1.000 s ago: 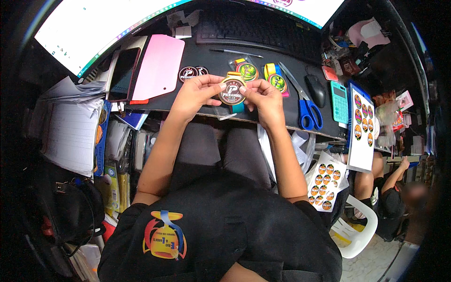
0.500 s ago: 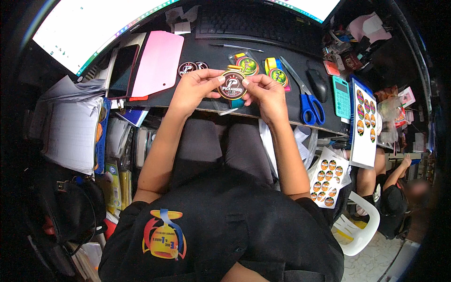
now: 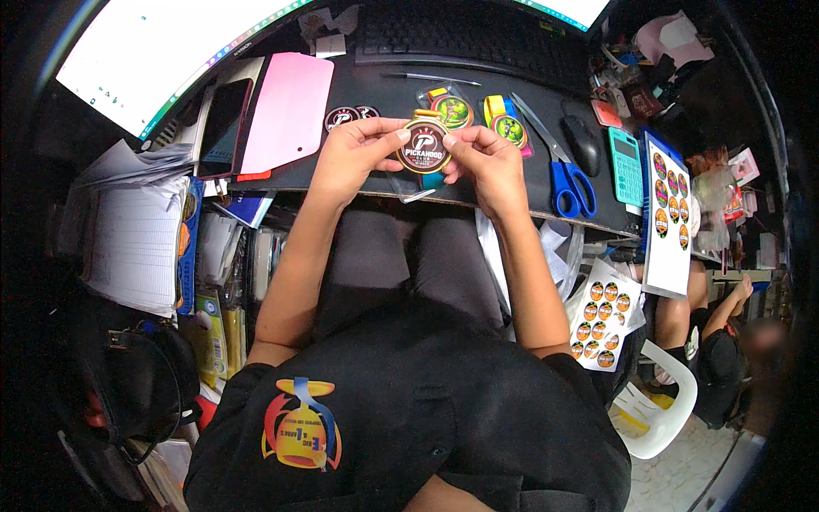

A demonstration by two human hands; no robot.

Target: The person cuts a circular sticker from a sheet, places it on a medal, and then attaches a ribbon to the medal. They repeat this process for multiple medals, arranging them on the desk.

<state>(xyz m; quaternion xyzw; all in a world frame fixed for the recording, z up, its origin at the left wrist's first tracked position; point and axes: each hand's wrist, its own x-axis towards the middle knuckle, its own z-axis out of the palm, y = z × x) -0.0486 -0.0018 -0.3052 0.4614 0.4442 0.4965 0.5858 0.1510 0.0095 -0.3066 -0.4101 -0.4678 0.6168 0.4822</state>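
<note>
Round dark medal (image 3: 424, 147) held face-up over the tabletop (image 3: 375, 175) front edge, pinched between both hands. Left hand (image 3: 354, 154) grip holds its left rim, right hand (image 3: 482, 158) grip its right rim. Two green medals (image 3: 452, 109) lie just behind it. Blue-handled scissors (image 3: 567, 183) right of the right hand, pink sheet (image 3: 288, 111) to the left.

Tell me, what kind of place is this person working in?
Probably a crowded office desk used for small craft or assembly work. A keyboard and monitor sit at the back, sheets of round stickers lie to the right, and both hands hold a round medal beside blue-handled scissors.
</note>
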